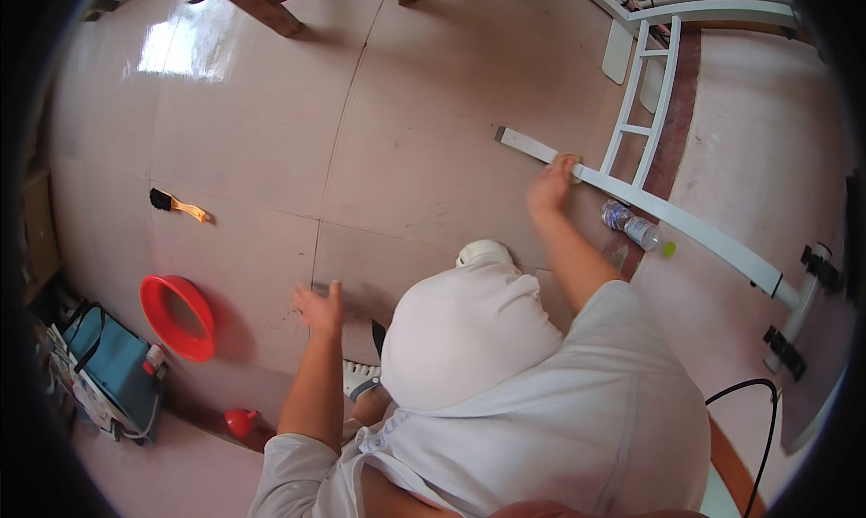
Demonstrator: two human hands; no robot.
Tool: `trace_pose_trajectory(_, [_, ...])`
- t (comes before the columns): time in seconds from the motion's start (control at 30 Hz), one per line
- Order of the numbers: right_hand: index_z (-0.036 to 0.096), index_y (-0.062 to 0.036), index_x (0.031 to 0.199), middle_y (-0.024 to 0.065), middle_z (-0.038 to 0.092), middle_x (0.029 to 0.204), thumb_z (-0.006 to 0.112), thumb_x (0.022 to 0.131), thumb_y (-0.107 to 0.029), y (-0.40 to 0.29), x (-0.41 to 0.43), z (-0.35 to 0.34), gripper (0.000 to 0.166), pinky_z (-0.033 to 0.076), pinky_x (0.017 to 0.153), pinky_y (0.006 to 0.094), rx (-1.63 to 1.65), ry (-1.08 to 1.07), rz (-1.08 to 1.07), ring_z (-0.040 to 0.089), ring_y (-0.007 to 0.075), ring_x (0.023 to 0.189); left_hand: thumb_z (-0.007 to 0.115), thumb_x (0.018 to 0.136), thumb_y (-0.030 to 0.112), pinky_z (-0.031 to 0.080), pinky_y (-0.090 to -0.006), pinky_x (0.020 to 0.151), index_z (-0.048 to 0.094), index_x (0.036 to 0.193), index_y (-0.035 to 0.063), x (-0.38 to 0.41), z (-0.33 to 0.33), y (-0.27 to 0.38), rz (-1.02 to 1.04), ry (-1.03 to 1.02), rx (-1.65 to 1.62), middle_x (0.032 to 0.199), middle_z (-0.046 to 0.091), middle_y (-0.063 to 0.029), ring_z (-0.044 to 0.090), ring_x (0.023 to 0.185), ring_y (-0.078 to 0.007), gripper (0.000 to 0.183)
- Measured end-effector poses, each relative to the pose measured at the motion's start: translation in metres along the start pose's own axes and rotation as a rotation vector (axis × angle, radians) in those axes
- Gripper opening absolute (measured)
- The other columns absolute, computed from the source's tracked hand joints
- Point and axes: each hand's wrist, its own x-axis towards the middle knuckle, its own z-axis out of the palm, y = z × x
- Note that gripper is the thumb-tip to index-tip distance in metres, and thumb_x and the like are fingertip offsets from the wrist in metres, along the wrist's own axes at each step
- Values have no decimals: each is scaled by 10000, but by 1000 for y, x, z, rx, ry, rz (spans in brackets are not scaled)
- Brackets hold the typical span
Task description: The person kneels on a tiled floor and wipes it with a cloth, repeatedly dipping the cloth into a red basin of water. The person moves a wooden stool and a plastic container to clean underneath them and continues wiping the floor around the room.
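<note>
My right hand (549, 188) presses a tan pad, perhaps a sponge or cloth (576, 173), against the white metal leg (683, 221) of a frame. My fingers hide most of the pad. Past them, the leg's near-white end section (531, 144) finishes in a grey cap on the floor side. My left hand (319, 308) is held out over the tiled floor, fingers apart and holding nothing. Farther left lie a black-bristled brush (177, 204) with a yellowish handle and a red plastic basin (154, 315).
Two clear plastic bottles (629, 225) appear to lie under the frame's leg. A ladder-like white brace (628, 129) joins it. Wooden furniture legs (260, 7) stand at the top. At lower left are a blue bag (111, 362) and a small red object (239, 422).
</note>
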Motion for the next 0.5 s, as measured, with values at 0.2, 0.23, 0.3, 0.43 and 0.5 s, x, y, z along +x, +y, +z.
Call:
trace_pose_trajectory(0.2, [453, -92, 1385, -18, 541, 1288, 552, 951, -273, 35, -94, 82, 480, 409, 886, 236, -86, -465, 181, 544, 121, 1060, 699, 798, 419, 170, -621, 1092, 180, 1481, 35, -18, 2, 69, 180, 46, -5, 1526, 228, -166, 175, 1411, -406, 940])
trace_pose_trajectory(0.23, [462, -73, 1372, 18, 528, 1323, 557, 936, -231, 34, -100, 91, 473, 408, 927, 260, -336, -541, 143, 537, 156, 1114, 698, 800, 414, 169, -616, 1095, 178, 1481, 35, -12, 2, 74, 173, 53, -14, 1527, 225, -165, 170, 1412, -407, 937])
trace_pose_trajectory(0.3, [486, -43, 1341, 85, 516, 1363, 567, 895, -131, 17, -132, 102, 461, 397, 996, 303, -854, -783, -286, 524, 220, 1192, 699, 802, 409, 169, -608, 1099, 175, 1482, 33, -6, 0, 80, 149, 56, -29, 1529, 217, -166, 164, 1414, -408, 937])
trace_pose_trajectory(0.43, [544, -34, 1278, 137, 521, 1351, 567, 803, 6, -3, -115, 78, 477, 397, 1012, 373, -883, -799, -803, 530, 303, 1171, 710, 791, 417, 165, -589, 1108, 172, 1480, 22, -9, -10, 85, 110, 38, 4, 1530, 195, -189, 162, 1410, -419, 959])
trace_pose_trajectory(0.5, [556, -35, 1269, 133, 506, 1367, 561, 789, 22, -42, -95, 61, 484, 388, 1022, 399, -1135, -622, -1086, 505, 322, 1206, 718, 777, 432, 151, -576, 1116, 147, 1481, 14, -8, -9, 82, 85, 24, 52, 1532, 160, -213, 147, 1411, -427, 998])
